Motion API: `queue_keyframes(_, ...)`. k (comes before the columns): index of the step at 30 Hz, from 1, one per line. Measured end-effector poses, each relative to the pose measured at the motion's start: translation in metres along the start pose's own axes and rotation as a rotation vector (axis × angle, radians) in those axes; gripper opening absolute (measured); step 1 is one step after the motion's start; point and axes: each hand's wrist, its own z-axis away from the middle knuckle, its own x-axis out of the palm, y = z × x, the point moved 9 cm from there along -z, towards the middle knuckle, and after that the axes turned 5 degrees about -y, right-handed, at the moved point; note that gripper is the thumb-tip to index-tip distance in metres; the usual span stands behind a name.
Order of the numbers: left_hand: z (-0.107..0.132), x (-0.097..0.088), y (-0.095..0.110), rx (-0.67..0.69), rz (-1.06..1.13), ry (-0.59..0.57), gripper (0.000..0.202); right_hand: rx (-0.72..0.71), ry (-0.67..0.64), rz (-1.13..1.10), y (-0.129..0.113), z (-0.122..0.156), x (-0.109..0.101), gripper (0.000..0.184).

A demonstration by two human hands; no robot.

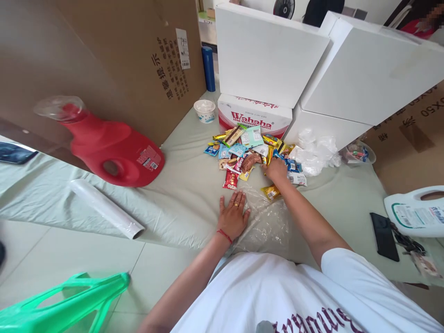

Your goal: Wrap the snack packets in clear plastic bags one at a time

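Observation:
A pile of small wrapped snacks (244, 150) lies on a pale sheet on the floor, in front of a red and white carton (253, 121). My right hand (276, 170) reaches into the near side of the pile, fingers curled over the packets; what it grips is hidden. A gold packet (271, 192) lies just below that wrist. My left hand (234, 213) rests flat, fingers spread, on the edge of a clear plastic bag (267, 222) spread in front of me.
A red detergent jug (111, 148) lies on its side at left, with a roll of clear film (106, 208) below it. White foam boxes (364, 69) stand behind. A black phone (384, 236) and a white jug (416, 210) lie at right.

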Motion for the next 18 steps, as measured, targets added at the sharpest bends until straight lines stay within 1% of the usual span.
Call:
queue_keyframes(3,-0.001,0.002,-0.001,-0.004,-0.001,-0.013,0.063,0.012,0.061,-0.014,0.000,0.003,0.007,0.051)
queue_keyframes(7,-0.001,0.003,-0.001,-0.005,-0.001,-0.019,0.062,-0.005,0.046,-0.025,0.002,0.006,0.013,0.045)
queue_keyframes(10,-0.002,0.002,-0.001,0.001,0.002,-0.015,0.062,-0.004,0.040,-0.040,0.001,0.004,0.008,0.045)
queue_keyframes(13,-0.002,0.002,0.000,-0.008,0.010,-0.023,0.062,0.008,0.012,-0.056,0.006,0.007,-0.006,0.040)
queue_keyframes(15,-0.002,0.002,-0.001,-0.022,0.013,-0.025,0.062,-0.013,0.022,-0.077,0.017,0.020,-0.021,0.038)
queue_keyframes(16,-0.002,0.002,-0.001,-0.031,0.014,-0.020,0.062,-0.044,0.031,-0.116,0.024,0.033,-0.026,0.038)
queue_keyframes(17,-0.001,0.001,-0.001,-0.041,0.016,-0.011,0.062,-0.098,0.040,-0.193,0.030,0.049,-0.030,0.039)
queue_keyframes(18,0.000,0.000,-0.001,-0.053,0.017,0.001,0.062,-0.169,0.024,-0.312,0.036,0.068,-0.028,0.041)
